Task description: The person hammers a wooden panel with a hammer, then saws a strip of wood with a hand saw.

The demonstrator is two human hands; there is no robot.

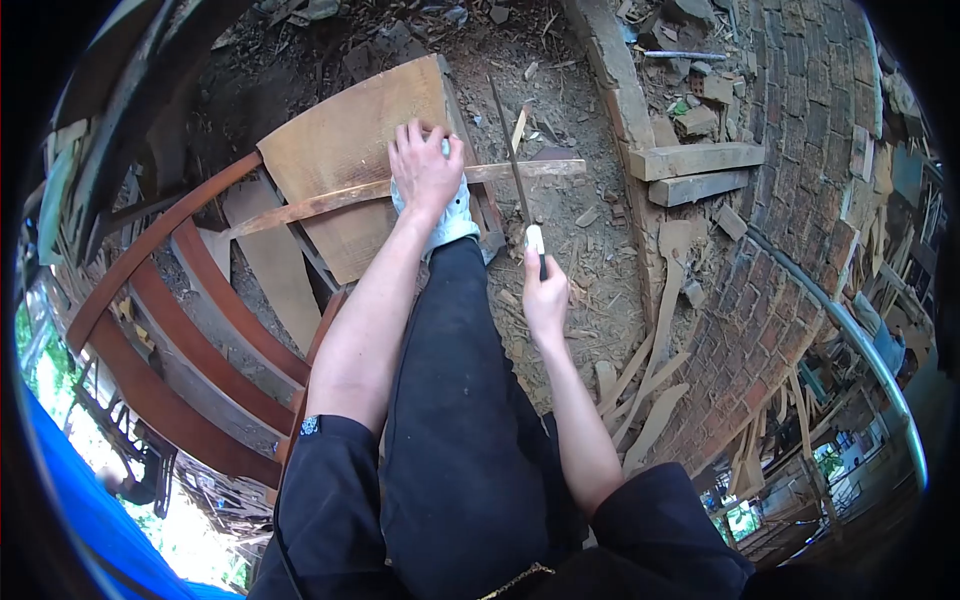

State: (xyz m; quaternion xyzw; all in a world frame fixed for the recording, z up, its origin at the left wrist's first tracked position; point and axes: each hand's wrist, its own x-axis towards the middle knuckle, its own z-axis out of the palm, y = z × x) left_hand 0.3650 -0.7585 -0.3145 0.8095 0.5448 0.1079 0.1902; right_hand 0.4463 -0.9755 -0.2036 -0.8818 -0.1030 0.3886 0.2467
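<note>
My left hand lies over the front of a white shoe, with the fingers curled down around its toe. Under that shoe a narrow wooden strip crosses a wide brown board, its right end jutting past the board's edge. In my right hand is the white and black handle of a hand saw. The long dark blade, seen almost edge-on, points away from me and overlaps the strip's overhanging part in this view.
A reddish-brown slatted wooden frame lies at left. To the right are two stacked wood blocks, a brick surface and loose wood offcuts. Rubble and chips cover the dirt ground. A metal pipe curves along the far right.
</note>
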